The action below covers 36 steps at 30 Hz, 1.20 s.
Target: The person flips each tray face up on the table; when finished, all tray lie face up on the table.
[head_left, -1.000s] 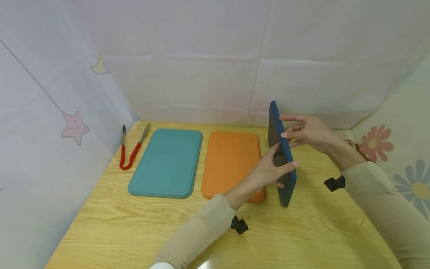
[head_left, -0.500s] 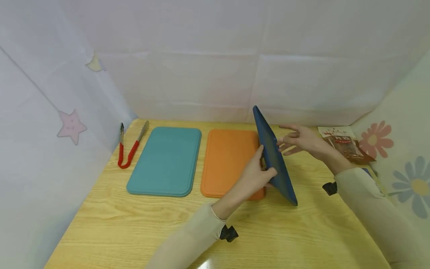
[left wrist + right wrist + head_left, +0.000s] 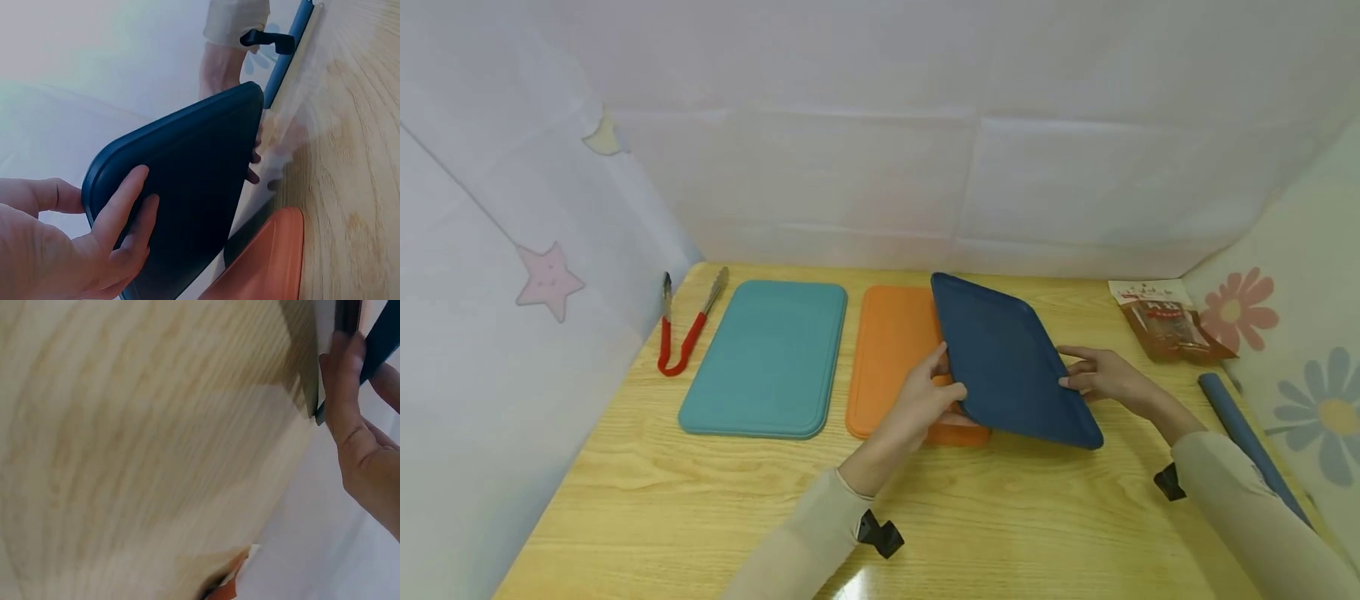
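A dark blue rectangular tray (image 3: 1007, 358) is held tilted above the table, its flat inner face and low rim turned up in the head view. My left hand (image 3: 921, 404) grips its left edge, the thumb on the rim and several fingers spread against the underside (image 3: 187, 181). At the opposite edge my right hand (image 3: 1108, 383) pinches the tray between thumb and fingers. Beneath and to the left lies an orange tray (image 3: 891, 350), partly covered by the blue one and my left hand. A teal tray (image 3: 767, 358) lies flat further left.
Red-handled tongs (image 3: 685, 337) lie spread at the table's far left. Near the right wall are a brown and white snack packet (image 3: 1168, 321) and a long blue roll (image 3: 1247, 442). Printed cloth walls stand behind and on both sides of the wooden table (image 3: 700, 500).
The blue tray has turned from nearly upright on edge to a shallower tilt, its inner face now upward. My right hand let go briefly, then took the right edge. My left hand moved left.
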### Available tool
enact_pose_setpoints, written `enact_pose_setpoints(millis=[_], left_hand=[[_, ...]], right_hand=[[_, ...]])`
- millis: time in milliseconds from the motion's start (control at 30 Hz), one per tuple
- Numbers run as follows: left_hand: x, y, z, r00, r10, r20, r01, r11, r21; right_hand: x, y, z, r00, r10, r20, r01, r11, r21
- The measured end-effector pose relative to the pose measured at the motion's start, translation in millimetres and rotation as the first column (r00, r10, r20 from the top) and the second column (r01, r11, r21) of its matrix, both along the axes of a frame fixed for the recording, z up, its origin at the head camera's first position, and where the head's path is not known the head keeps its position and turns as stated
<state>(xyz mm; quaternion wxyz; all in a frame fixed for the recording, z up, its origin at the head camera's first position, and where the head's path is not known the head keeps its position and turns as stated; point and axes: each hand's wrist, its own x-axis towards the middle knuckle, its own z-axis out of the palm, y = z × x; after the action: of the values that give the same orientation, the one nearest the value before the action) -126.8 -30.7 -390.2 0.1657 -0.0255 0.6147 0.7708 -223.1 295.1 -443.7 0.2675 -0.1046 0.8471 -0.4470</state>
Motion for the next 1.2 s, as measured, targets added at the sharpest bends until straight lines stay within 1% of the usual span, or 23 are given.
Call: enact_pose_setpoints(millis=[67,167,300,367,433,500,667,733,800,900,1033,1200], left_hand=[[-2.7,-1.9,-2.0,1.0,-0.016,0.003,0.016,1.0,0.002],[-11.6,-6.4,-7.6,0.999,-0.051,0.014,0.051,0.998,0.039],[-32.4,-9.5,-18.5,0.995,-0.088,0.045,0.082,0.99,0.111],[-43.6,-7.8,-24.9,0.993,-0.096,0.069,0.087,0.989,0.123],[-53.2,-4.6,-31.1,0.991,-0.103,0.089,0.093,0.989,0.113],[-60.5,-0.1,-36.6,0.988,-0.111,0.103,0.101,0.99,0.096],[-71.4,15.9,-43.1,0.978,-0.171,0.116,0.166,0.985,0.054],[-75.4,22.6,-45.5,0.972,-0.191,0.136,0.186,0.981,0.052],[-79.5,27.3,-48.4,0.967,-0.196,0.161,0.19,0.98,0.054],[-85.6,33.6,-53.4,0.961,-0.201,0.191,0.195,0.98,0.049],[-94.4,44.8,-56.7,0.951,-0.212,0.223,0.211,0.977,0.029],[-108.1,62.8,-53.9,0.944,-0.215,0.251,0.223,0.975,-0.005]], right_hand=[[1.8,4,-0.4,1.0,-0.001,0.015,0.001,1.0,-0.018],[4.5,12,-0.1,0.999,-0.016,0.037,0.017,0.999,-0.042],[7.8,26,1.3,0.996,-0.053,0.074,0.057,0.997,-0.054],[9.3,33,2.2,0.993,-0.066,0.098,0.072,0.996,-0.06],[11.2,40,3.3,0.992,-0.061,0.114,0.069,0.995,-0.069],[12.4,48,3.4,0.987,-0.072,0.14,0.084,0.993,-0.081],[16.4,69,0.5,0.977,-0.105,0.185,0.129,0.984,-0.119],[17.9,78,-1.1,0.974,-0.124,0.192,0.15,0.98,-0.132],[17.7,83,-1.9,0.971,-0.141,0.195,0.169,0.976,-0.137],[15.6,90,-1.8,0.967,-0.164,0.194,0.194,0.97,-0.145],[9.7,98,-1.5,0.97,-0.172,0.174,0.197,0.971,-0.139],[-1.3,105,1.3,0.964,-0.217,0.152,0.232,0.969,-0.089]])
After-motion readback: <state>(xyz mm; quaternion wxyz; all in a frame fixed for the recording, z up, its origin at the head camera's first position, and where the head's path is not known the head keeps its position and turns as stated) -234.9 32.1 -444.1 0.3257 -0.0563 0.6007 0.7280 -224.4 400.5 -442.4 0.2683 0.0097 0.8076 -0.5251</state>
